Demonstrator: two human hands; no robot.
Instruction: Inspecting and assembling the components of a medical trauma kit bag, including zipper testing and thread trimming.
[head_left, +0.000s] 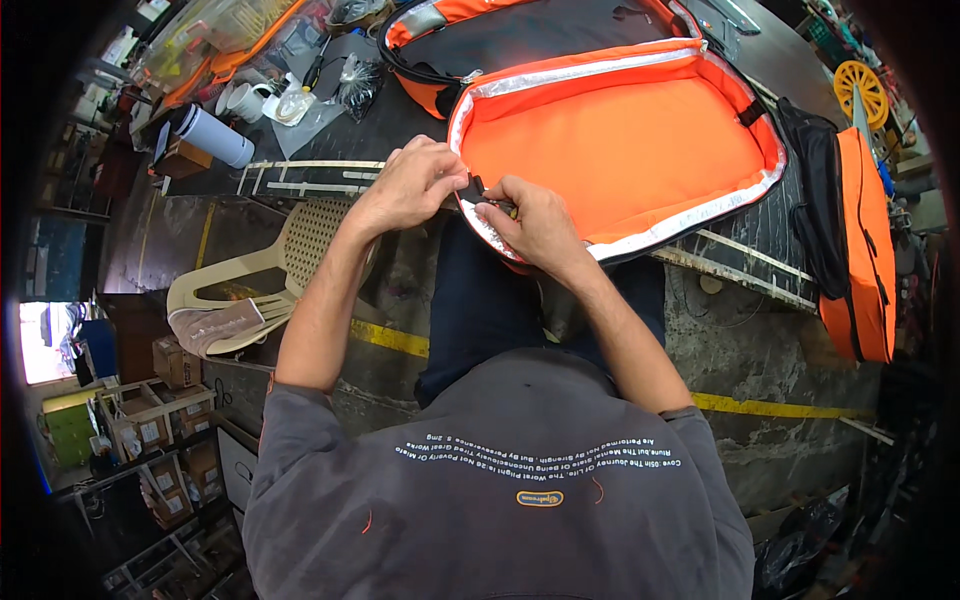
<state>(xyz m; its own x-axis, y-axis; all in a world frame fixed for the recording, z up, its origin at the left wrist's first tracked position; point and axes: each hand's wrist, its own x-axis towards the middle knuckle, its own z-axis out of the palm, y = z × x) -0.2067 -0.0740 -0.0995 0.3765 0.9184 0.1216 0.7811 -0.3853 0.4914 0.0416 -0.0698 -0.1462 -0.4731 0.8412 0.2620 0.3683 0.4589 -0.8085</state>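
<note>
An orange bag lies unzipped on the table in front of me, its bright orange lining facing up and a silvery white band running round its rim. At its near left corner both my hands meet. My left hand is closed, thumb and forefinger pinching the bag's edge beside a short black strap piece. Just right of it, my right hand is closed round a small dark tool with a yellowish part; the fingers cover most of it, so its kind is unclear. The bag's lid is folded back beyond.
Another black and orange bag hangs at the table's right end. On the left part of the table are a white tumbler, a white mug, a plastic bag of black parts and clear bins. A beige plastic chair stands at my left.
</note>
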